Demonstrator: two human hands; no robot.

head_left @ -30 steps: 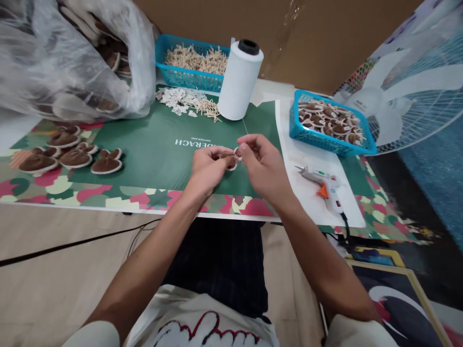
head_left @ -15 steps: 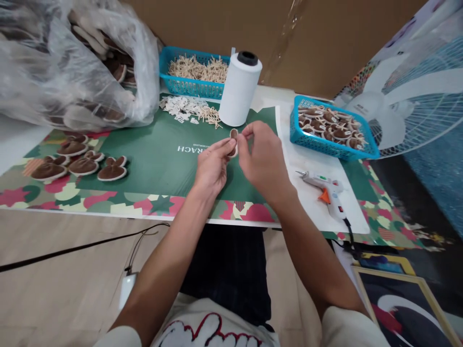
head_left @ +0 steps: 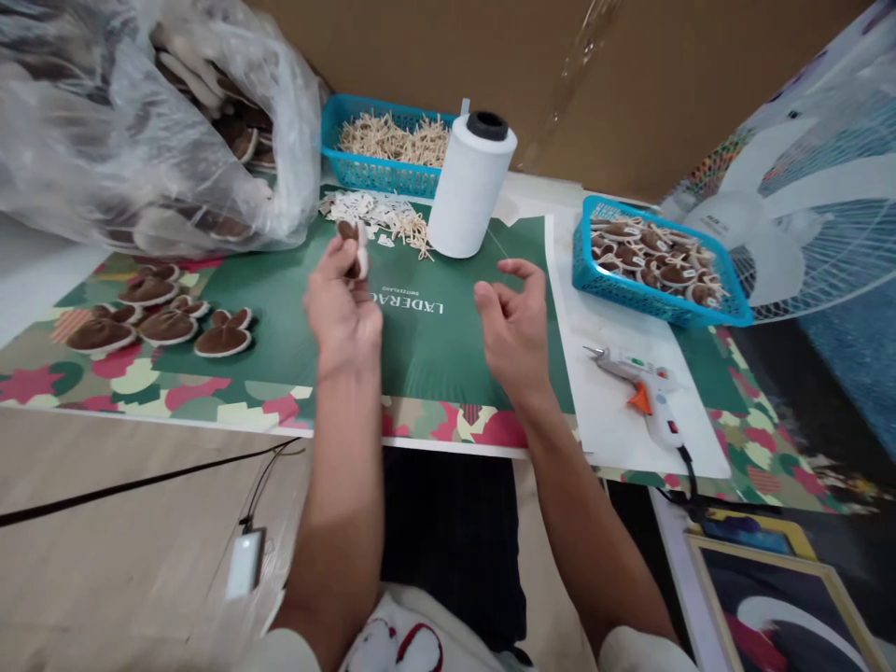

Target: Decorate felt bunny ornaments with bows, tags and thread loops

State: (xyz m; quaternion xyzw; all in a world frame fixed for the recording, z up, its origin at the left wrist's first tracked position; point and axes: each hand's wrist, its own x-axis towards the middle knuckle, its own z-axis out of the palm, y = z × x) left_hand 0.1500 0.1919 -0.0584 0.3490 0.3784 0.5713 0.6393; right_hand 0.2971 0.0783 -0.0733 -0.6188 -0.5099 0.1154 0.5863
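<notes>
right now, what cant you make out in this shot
Head view, lower part of the brown piece: covered by the left hand.
Head view, end of the thread near the right hand: too thin to follow.
Head view, right end of the rear blue basket: behind the white spool.
Head view, rest of the fan: cut off by the right edge.

A brown, white-edged plush piece (head_left: 361, 252) is held edge-on
</notes>
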